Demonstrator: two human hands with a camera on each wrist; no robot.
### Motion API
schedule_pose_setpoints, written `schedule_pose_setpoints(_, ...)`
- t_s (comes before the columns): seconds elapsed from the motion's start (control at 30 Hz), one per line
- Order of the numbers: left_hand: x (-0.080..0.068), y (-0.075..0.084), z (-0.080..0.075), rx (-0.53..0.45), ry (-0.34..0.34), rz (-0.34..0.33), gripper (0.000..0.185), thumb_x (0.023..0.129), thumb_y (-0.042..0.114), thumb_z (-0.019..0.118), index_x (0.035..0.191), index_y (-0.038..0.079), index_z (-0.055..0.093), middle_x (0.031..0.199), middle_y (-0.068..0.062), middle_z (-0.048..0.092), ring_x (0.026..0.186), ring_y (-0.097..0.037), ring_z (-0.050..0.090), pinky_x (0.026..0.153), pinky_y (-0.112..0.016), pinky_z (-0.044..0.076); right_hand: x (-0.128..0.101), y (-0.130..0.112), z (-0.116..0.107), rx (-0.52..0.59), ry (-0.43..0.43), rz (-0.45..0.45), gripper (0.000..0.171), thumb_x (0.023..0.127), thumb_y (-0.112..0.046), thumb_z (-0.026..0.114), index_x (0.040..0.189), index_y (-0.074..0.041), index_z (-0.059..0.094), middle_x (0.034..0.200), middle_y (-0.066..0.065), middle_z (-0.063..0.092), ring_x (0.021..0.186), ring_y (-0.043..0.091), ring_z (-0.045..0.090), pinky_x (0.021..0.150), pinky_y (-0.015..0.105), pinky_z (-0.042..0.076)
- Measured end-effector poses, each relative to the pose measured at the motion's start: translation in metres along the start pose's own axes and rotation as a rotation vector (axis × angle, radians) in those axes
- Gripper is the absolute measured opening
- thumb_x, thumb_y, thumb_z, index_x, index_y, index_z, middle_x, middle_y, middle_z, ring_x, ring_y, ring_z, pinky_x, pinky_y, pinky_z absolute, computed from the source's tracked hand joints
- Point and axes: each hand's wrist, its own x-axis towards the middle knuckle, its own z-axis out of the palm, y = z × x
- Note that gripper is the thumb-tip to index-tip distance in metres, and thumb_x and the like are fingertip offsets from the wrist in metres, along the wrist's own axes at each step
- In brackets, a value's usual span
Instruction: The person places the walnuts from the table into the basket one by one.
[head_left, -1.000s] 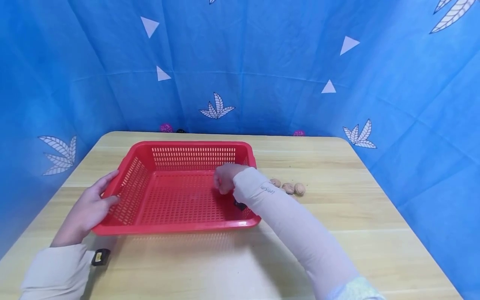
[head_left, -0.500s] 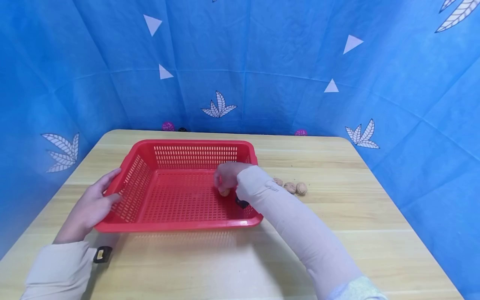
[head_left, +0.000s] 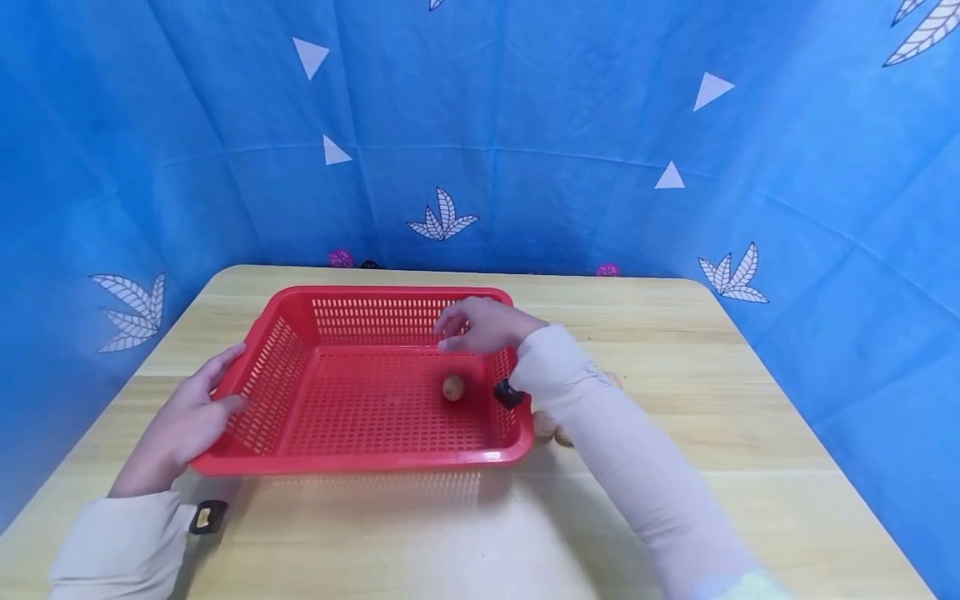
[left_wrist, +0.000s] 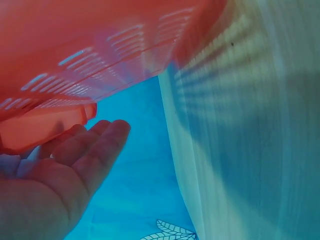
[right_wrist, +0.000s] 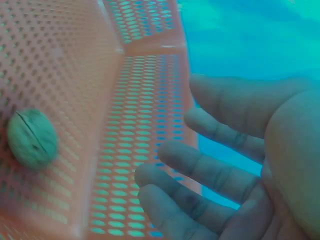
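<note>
In a red basket (head_left: 360,462) (gripped by the left hand (head_left: 189,421)), a walnut (head_left: 453,387), below the right hand (head_left: 489,325), fingers apart.

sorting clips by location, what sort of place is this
Probably a makeshift filming corner, though I can't be sure: a blue patterned curtain surrounds the back and sides of a pale wood-look table, where a person handles a red basket with a walnut inside.

bright head view, soft shadows on table (head_left: 712,383), bluish hazy wrist views
</note>
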Motion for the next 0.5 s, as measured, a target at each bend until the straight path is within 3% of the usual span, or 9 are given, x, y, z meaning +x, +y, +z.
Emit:
schedule_pose_setpoints(0.2, 0.001, -0.001, 0.002, 0.0, 0.004, -0.005, 0.086, 0.094, 0.012, 0.057, 0.157, 0.021, -0.002, 0.14, -0.031, 0.031, 0.101, -0.039, 0.057, 0.068, -0.042, 0.058, -0.024, 0.02, -0.021, 0.055, 0.113, -0.069, 0.035, 0.092, -0.025, 0.068, 0.124, -0.012, 0.064, 0.112, 0.0, 0.065, 0.106, 0.017, 0.059, 0.09, 0.034, 0.05)
schedule_pose_setpoints(0.5, 0.0, 0.0, 0.001, -0.009, -0.003, -0.014, 0.087, 0.094, 0.012, 0.057, 0.157, 0.02, -0.002, 0.137, -0.031, 0.032, 0.099, -0.037, 0.058, 0.067, -0.042, 0.058, -0.064, 0.065, -0.036, 0.204, 0.275, -0.002, 0.031, 0.092, -0.021, 0.067, 0.12, -0.008, 0.064, 0.112, 0.007, 0.065, 0.101, 0.025, 0.063, 0.083, 0.04, 0.055)
